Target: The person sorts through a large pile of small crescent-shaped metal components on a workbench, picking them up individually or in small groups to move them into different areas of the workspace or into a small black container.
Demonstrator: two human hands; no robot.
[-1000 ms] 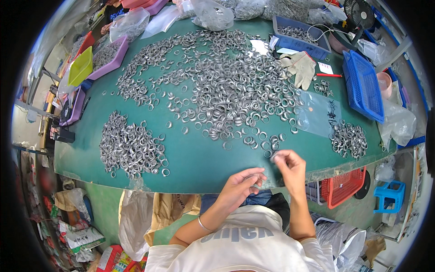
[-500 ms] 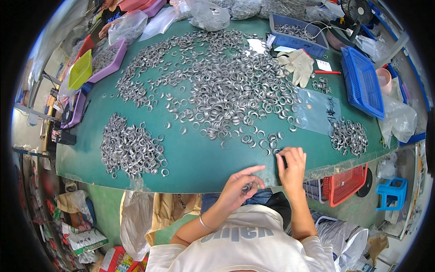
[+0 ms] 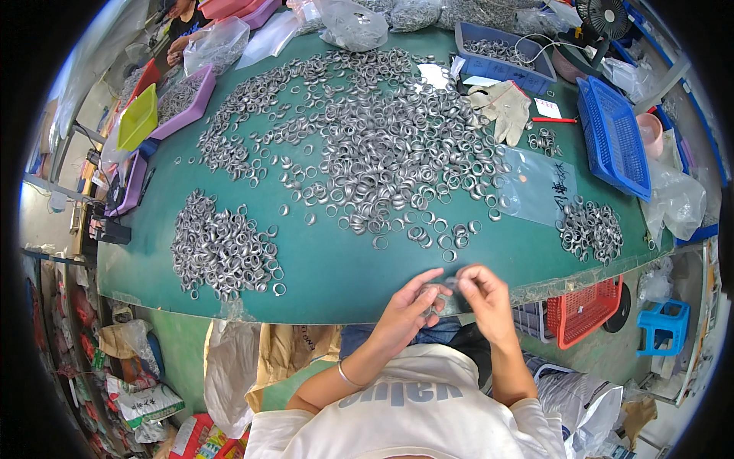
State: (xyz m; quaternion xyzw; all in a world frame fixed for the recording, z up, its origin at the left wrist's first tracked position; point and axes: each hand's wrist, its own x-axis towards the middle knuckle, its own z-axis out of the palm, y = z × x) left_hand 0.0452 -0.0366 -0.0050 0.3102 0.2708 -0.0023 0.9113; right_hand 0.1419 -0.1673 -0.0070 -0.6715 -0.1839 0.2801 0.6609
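Over the table's near edge, my left hand [image 3: 407, 312] is curled with metal rings in its fingers; how many is hidden. Close on its right, my right hand [image 3: 485, 300] pinches a blurred grey metal ring [image 3: 451, 283] between thumb and fingertips. Beyond the hands, a large spread of loose grey rings [image 3: 382, 153] covers the middle of the green table [image 3: 336, 271]. A smaller heap of rings [image 3: 222, 249] lies at the near left, another heap [image 3: 589, 232] at the right. A few single rings [image 3: 449, 255] lie just ahead of my hands.
A clear plastic bag [image 3: 535, 191], a work glove [image 3: 501, 109] and a red pen [image 3: 554, 120] lie at the right. Blue baskets [image 3: 614, 145] and a blue bin [image 3: 506, 53] stand behind. Purple trays [image 3: 187, 103] line the left edge. Another person's hand [image 3: 177, 52] shows far left.
My right hand has drawn back from the tabletop toward my left hand, bringing a ring with it. My left hand's fingers have closed in more.
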